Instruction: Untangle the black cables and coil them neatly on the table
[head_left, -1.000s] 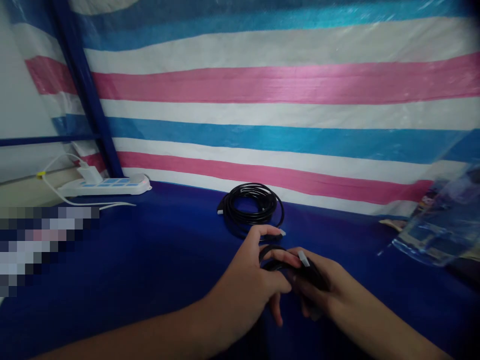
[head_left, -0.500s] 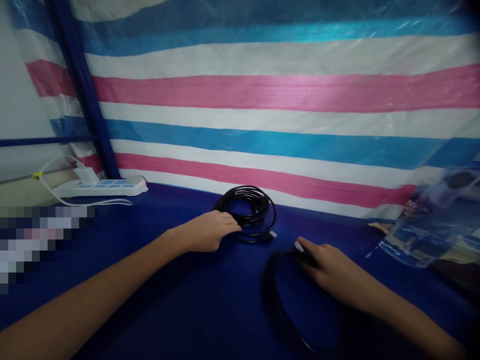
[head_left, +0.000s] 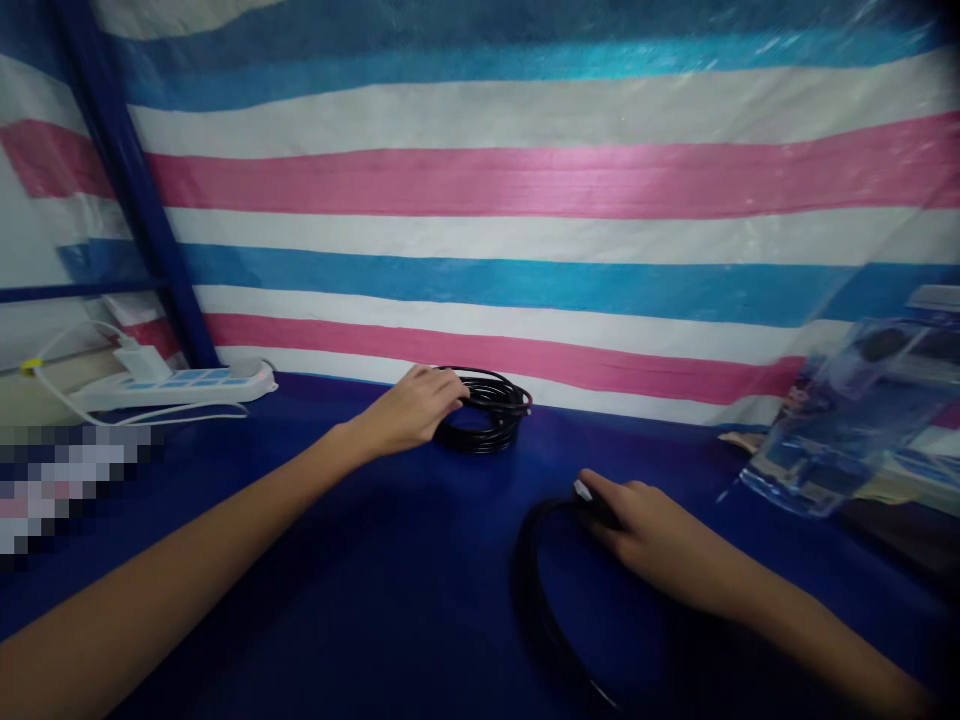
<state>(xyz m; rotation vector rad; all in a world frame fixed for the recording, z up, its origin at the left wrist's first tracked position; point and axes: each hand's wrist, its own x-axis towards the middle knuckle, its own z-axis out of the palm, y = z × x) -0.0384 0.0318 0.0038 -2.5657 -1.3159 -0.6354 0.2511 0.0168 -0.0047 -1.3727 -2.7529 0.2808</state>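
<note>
A coil of black cable (head_left: 484, 432) lies on the blue table by the striped sheet. My left hand (head_left: 420, 405) is at the coil's left side, fingers closed on the upper loops of that cable; the fingertips are partly hidden. My right hand (head_left: 637, 525), nearer to me on the right, is closed around the end of a second black cable (head_left: 536, 590). The pale metal tip of its plug (head_left: 583, 490) sticks out past the thumb. From there this cable curves down toward the bottom edge of the view, and part of it is lost in shadow.
At the left stands a white power strip (head_left: 180, 388) with a charger (head_left: 141, 360) and a white cord. A clear plastic bottle (head_left: 832, 430) leans at the right, beside some papers. The striped sheet (head_left: 525, 240) hangs behind the table, next to a blue post (head_left: 127, 190).
My left hand has moved up and away from me, lifting the loose loop and its plug onto the coil. My right hand keeps its hold. The view has shifted slightly right.
</note>
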